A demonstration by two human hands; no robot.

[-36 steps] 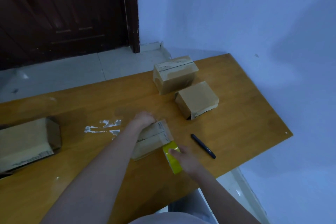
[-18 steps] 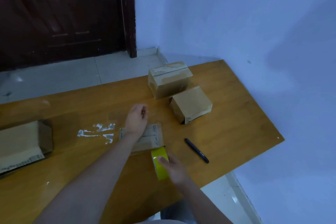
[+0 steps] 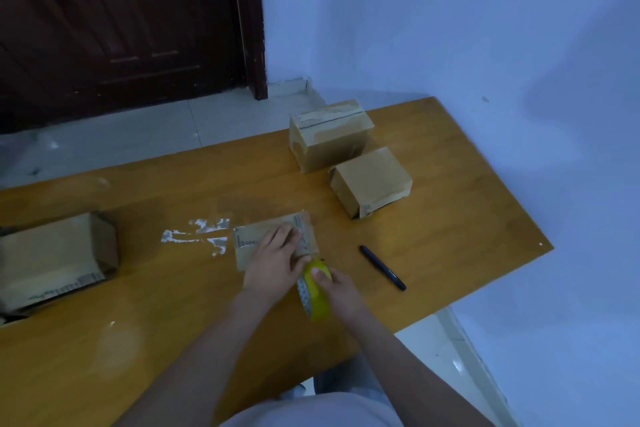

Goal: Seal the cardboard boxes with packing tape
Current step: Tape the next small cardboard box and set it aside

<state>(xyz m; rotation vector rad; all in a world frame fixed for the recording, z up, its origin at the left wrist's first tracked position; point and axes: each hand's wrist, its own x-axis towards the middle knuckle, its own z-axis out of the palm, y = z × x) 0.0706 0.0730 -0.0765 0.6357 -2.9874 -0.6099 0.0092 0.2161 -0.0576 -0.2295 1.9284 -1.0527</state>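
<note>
Tape roll (image 3: pixel 314 291) sits at the lower right corner of the small box (image 3: pixel 273 239), at centre frame, touching or just beside its near edge. The box's long axis runs left to right across the table (image 3: pixel 138 340), so the strip would, I judge, be drawn from that corner over the top. The right hand (image 3: pixel 337 291) grips the roll, thumb over its yellow rim, forearm coming in from the lower right. The left hand (image 3: pixel 273 263) lies flat on the box top, fingers straight, pressing it down. Two more boxes (image 3: pixel 349 156) stand at upper right, another (image 3: pixel 52 260) at far left. A pen (image 3: pixel 382 268) lies right of the roll.
</note>
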